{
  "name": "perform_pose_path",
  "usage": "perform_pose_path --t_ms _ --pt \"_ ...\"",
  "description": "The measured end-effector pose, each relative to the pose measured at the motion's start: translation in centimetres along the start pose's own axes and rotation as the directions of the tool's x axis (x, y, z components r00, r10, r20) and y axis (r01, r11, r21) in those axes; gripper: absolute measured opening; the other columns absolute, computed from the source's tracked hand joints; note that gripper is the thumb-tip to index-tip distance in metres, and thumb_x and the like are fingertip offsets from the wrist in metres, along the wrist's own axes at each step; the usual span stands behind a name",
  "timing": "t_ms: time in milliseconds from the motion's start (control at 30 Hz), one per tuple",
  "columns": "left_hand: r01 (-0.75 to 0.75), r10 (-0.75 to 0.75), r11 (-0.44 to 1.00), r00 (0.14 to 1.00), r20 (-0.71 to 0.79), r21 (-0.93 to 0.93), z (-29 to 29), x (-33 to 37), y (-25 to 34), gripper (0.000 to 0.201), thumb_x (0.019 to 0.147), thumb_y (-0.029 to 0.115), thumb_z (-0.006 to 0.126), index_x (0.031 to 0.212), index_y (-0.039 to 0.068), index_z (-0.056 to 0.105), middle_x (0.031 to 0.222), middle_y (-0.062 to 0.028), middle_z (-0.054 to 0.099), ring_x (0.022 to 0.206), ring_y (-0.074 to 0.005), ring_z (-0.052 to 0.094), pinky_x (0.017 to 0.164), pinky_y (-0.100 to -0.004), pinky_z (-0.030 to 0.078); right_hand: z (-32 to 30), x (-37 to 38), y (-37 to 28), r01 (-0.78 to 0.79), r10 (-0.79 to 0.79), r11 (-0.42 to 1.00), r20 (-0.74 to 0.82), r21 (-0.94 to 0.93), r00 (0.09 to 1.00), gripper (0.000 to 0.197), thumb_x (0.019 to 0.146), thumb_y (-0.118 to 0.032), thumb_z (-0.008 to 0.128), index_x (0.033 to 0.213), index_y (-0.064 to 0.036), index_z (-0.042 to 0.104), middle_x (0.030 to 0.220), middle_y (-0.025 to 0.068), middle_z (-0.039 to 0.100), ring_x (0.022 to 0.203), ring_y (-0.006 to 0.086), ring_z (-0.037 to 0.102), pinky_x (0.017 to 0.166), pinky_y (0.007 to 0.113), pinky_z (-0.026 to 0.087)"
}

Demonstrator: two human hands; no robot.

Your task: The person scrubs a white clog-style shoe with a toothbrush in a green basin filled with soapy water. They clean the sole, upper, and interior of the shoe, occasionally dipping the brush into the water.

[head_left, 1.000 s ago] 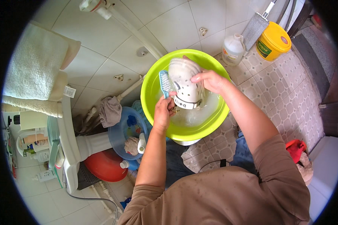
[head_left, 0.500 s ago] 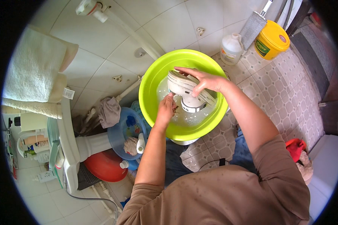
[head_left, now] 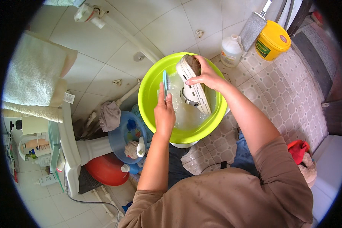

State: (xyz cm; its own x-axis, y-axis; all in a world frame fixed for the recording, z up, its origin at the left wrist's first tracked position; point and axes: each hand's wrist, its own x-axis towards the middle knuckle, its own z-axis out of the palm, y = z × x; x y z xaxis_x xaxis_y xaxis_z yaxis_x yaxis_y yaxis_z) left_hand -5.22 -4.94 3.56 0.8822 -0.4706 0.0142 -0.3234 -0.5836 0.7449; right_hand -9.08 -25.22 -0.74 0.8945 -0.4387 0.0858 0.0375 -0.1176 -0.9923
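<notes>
Work in hand: scrubbing a white perforated clog (head_left: 193, 85) over a lime-green plastic basin (head_left: 150, 102) that holds soapy water.
Landmark: the basin; every place below is told from it.
Clog: held above the basin's water, tilted on edge, sole side turned toward the person, toe end up near the far rim.
Right hand (head_left: 206, 76): closed around the clog's upper edge, fingers curled over the top, thumb on the near side.
Left hand (head_left: 164, 112): clasped on the handle of a blue scrubbing brush (head_left: 165, 80), over the left half of the basin; the brush head stands upright just beside the clog, and I cannot tell whether the bristles touch it.
Water: cloudy and foamy in the basin's bottom, which suggests washing is well under way.
Done, as judged: the clog is wet and looks mostly clean on the visible sole side.
Left, as judged: the inner side is turned away, so its state cannot be told; rinsing is not yet done, since suds remain.
Second clog: none seen in or near the basin.
Beyond the far rim: a clear plastic jug (head_left: 231, 50) and a yellow lidded bucket (head_left: 272, 45) on the tiled floor.
Left of the basin: a smaller blue tub (head_left: 121, 135) with cloths and bottles.
</notes>
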Motion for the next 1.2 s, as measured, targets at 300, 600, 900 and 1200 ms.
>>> perform_pose_path --t_ms 300,600,900,1200 --pt "-0.261 0.298 0.928 0.949 -0.107 0.267 1.4 1.8 7.0 0.031 0.087 0.012 0.054 0.117 0.013 0.059 0.066 -0.0208 0.057 0.055 -0.0335 0.056 0.053 -0.0384 0.045 1.3 -0.2 0.1 -0.014 0.013 1.000 -0.109 -0.012 0.994 0.098 0.053 -0.022 0.075 0.134 0.0025 0.026 0.133 0.0222 0.033 0.126 0.0322 0.033 0.105 0.036 0.028" --pt "-0.298 0.325 0.933 0.938 -0.118 0.203 2.0 -1.4 4.5 0.032 0.085 0.011 0.054 0.117 0.012 0.059 0.062 -0.0206 0.058 0.053 -0.0340 0.058 0.050 -0.0430 0.044 1.8 -1.1 -0.7 0.006 -0.019 0.985 -0.073 -0.170 0.997 0.095 0.051 -0.017 0.078 0.133 -0.0115 0.031 0.121 0.0197 0.038 0.118 0.0361 0.038 0.100 0.041 0.034" --pt "-0.382 0.408 0.896 0.909 -0.080 0.228 2.2 -2.0 4.4 0.033 0.085 0.009 0.052 0.118 0.012 0.059 0.063 -0.0203 0.058 0.056 -0.0345 0.059 0.053 -0.0441 0.045 1.5 -1.2 -0.6 -0.057 0.042 0.995 -0.175 -0.087 0.984 0.092 0.051 -0.015 0.080 0.130 -0.0081 0.034 0.122 0.0198 0.038 0.116 0.0350 0.041 0.100 0.039 0.035" --pt "-0.301 0.334 0.905 0.940 -0.066 0.301 0.7 0.6 5.9 0.034 0.085 0.014 0.052 0.118 0.016 0.058 0.061 -0.0192 0.057 0.052 -0.0344 0.057 0.049 -0.0442 0.045 3.2 -2.0 -1.1 -0.053 0.030 0.969 -0.101 -0.240 0.994 0.105 0.050 -0.025 0.083 0.137 -0.0085 0.026 0.125 0.0211 0.035 0.120 0.0360 0.038 0.101 0.041 0.034"
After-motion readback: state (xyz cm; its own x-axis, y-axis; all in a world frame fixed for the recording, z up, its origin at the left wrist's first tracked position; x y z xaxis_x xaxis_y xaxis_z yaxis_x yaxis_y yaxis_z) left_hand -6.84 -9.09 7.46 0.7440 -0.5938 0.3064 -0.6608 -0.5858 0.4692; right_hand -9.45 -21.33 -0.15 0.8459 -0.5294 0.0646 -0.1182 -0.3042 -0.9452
